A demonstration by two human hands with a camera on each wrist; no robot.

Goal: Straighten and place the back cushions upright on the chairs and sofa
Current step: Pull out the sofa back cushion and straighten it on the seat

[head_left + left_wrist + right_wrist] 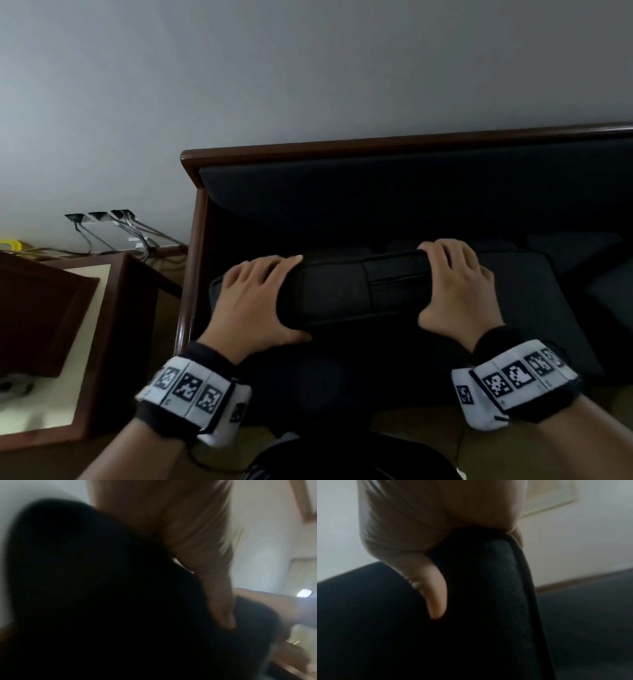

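Head view: both hands grip the top edge of a dark cushion (356, 291), the left hand (255, 301) at one end, the right hand (457, 284) at the other, fingers over the far side and thumbs in front. The cushion stands on the sofa (376, 150) seat. Its lower part is lost in dark. The cloth looks soft, the sofa rim smooth brown wood. The left wrist view is blurry.

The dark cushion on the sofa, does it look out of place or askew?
Yes. The dark cushion is not upright against the sofa back; it stands forward on the seat, away from the backrest. The left hand and the right hand grip its top edge. Nothing looks damaged or spilled.
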